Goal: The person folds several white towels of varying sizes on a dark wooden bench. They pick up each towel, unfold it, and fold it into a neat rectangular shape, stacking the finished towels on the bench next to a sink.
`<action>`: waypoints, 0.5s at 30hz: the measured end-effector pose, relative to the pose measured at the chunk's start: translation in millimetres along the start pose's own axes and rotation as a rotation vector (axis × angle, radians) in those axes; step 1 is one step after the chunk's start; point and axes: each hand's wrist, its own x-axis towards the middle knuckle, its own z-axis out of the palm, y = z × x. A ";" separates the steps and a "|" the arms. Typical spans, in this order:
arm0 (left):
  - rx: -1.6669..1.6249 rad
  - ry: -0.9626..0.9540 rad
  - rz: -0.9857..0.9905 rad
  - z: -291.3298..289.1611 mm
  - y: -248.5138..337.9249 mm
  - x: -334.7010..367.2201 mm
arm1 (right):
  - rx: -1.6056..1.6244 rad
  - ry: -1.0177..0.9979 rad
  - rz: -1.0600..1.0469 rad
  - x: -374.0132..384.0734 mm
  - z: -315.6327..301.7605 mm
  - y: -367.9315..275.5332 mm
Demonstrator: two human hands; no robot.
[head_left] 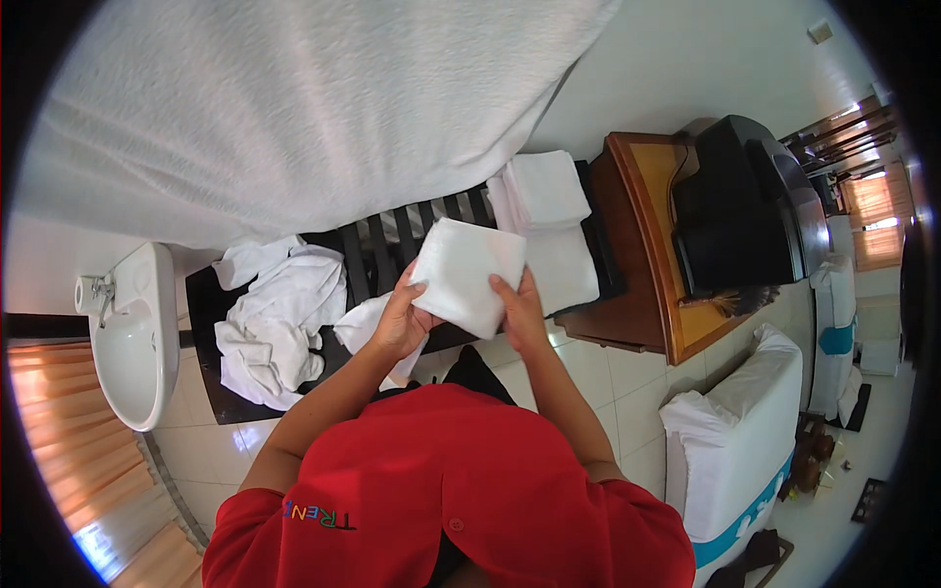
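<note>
A white towel (469, 272), folded into a thick square, is held up in front of me between both hands. My left hand (400, 318) is closed on its left edge, thumb on top and the other fingers underneath. At the lower right edge my right hand (521, 309) grips it the same way. Below the towel is a dark slatted bench (390, 240). Rumpled white cloths (279, 318) lie heaped on the bench's left part. Neatly folded white towels (549, 191) are stacked at its right end. Another loose white cloth (361, 323) lies partly behind my left hand.
A large white cloth (323, 108) hangs across the upper left. At the left stands a white washbasin (134, 358) by an orange curtain (74, 421). A wooden cabinet (632, 274) carries a black television (745, 211) on the right. A bed (725, 441) stands at the lower right.
</note>
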 end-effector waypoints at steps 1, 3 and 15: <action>0.099 0.024 0.009 4.2 -3.9 12.5 | -0.071 0.000 -0.048 10.4 -13.7 -13.8; 0.299 0.076 0.022 12.0 -14.5 42.8 | -0.209 0.003 -0.140 29.8 -32.4 -49.0; 1.231 0.012 0.427 37.5 -84.7 235.3 | -0.804 0.009 -0.237 233.6 -139.7 -116.2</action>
